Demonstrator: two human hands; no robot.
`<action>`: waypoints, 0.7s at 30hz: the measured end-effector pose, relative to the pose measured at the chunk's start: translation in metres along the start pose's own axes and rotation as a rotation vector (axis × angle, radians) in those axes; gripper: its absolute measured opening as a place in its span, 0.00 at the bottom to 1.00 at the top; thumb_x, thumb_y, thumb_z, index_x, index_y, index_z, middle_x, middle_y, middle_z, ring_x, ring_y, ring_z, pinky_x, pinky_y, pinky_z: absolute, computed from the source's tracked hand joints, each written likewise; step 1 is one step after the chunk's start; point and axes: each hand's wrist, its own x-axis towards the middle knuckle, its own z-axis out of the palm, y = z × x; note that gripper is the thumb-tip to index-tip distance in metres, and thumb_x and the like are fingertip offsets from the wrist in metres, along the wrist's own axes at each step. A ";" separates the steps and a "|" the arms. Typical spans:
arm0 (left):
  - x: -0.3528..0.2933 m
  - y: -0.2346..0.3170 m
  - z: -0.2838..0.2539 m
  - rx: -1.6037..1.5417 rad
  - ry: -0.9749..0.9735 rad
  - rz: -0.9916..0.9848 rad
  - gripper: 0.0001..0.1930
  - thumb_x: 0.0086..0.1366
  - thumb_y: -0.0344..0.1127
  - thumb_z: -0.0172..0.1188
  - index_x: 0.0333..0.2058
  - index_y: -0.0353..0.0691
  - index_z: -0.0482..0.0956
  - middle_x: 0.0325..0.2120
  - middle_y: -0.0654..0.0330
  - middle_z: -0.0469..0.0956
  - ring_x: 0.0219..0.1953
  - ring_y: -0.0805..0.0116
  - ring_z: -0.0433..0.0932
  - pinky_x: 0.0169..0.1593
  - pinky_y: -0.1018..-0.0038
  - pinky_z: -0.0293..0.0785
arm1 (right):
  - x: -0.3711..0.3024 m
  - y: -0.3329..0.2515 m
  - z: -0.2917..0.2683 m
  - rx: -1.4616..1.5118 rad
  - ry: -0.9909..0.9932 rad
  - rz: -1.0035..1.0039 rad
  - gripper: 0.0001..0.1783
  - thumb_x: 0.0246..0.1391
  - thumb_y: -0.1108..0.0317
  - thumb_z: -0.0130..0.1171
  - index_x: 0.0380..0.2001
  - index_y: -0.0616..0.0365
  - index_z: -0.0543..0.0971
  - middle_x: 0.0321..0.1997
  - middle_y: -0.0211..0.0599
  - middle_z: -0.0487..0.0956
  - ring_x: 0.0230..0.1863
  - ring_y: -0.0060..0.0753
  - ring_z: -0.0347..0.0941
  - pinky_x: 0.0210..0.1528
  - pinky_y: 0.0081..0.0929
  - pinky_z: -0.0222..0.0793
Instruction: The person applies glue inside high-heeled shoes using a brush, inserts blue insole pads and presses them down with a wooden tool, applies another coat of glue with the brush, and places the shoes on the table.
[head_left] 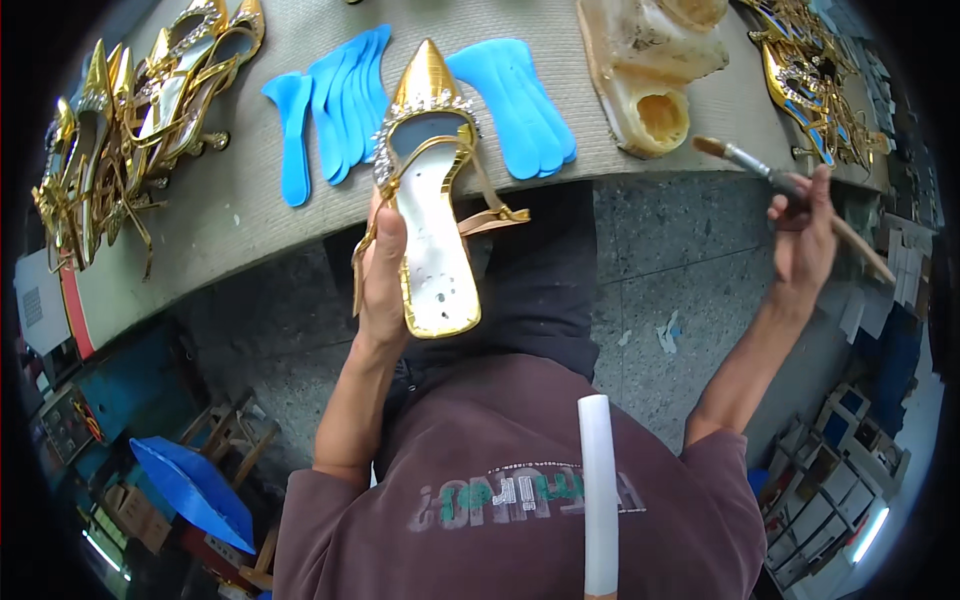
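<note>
My left hand (pixel 382 275) grips a gold pointed-toe shoe (pixel 428 85) by its side, with the toe pointing away from me. Sparkling stones edge the shoe's opening, and its white inner sole faces up with a few dark spots near the heel end. A thin strap hangs off to its right. In my right hand (pixel 805 235) is a brush (pixel 845 235) with a wooden handle; its brownish bristles point left, toward a glue-crusted, yellowish container (pixel 660 125) on the table. The brush and the shoe are well apart.
Blue insoles (pixel 350 105) lie fanned on the table (pixel 240 225) left of the shoe, and more blue insoles (pixel 515 105) lie right of it. Several gold shoes (pixel 150 120) crowd the left end; other gold shoes (pixel 810 80) are piled far right. A blue stool seat (pixel 195 495) stands lower left.
</note>
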 end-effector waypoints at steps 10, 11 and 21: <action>0.010 0.012 0.018 -0.271 0.041 -0.027 0.39 0.71 0.69 0.30 0.48 0.36 0.73 0.29 0.62 0.78 0.28 0.77 0.78 0.30 0.82 0.74 | -0.127 0.034 0.210 -0.355 -0.253 -0.518 0.04 0.56 0.75 0.61 0.28 0.64 0.78 0.27 0.40 0.80 0.21 0.24 0.76 0.24 0.19 0.72; 0.010 0.011 0.017 -0.263 0.045 -0.037 0.39 0.71 0.69 0.30 0.48 0.36 0.73 0.29 0.62 0.78 0.28 0.77 0.78 0.30 0.82 0.74 | -0.125 0.047 0.224 -0.358 -0.275 -0.448 0.05 0.54 0.78 0.63 0.25 0.63 0.79 0.24 0.37 0.82 0.21 0.23 0.77 0.26 0.20 0.72; 0.018 0.006 -0.003 -0.091 -0.060 -0.041 0.50 0.64 0.78 0.30 0.58 0.32 0.67 0.38 0.65 0.78 0.33 0.81 0.76 0.36 0.83 0.73 | -0.098 0.092 0.262 -0.287 -0.159 -0.152 0.14 0.55 0.72 0.65 0.17 0.65 0.78 0.15 0.31 0.78 0.17 0.16 0.72 0.19 0.17 0.64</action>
